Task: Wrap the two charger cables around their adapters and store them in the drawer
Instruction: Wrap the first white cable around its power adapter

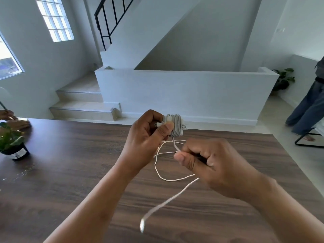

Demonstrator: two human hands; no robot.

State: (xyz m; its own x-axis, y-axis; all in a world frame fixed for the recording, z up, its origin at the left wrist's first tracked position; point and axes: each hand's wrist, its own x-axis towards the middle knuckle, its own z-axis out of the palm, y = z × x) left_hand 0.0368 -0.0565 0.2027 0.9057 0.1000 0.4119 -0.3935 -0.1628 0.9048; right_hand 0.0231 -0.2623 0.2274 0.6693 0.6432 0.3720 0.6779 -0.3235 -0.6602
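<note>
My left hand [147,135] holds a white adapter [175,125] above the wooden table [70,172], thumb pressed on its side. Several turns of white cable are wound around the adapter. From it the cable [175,146] drops to my right hand [210,163], which pinches it in closed fingers. The loose end [166,202] hangs blurred below my right hand toward the near edge. A second thin white cable [161,174] lies looped on the table under my hands. Its adapter and the drawer are not in sight.
A small potted plant [14,144] in a dark pot stands at the table's left. Another person's hands [12,120] rest at the far left edge. A person in jeans [308,106] stands at the right beside a black stool frame [308,142]. Stairs rise behind the table.
</note>
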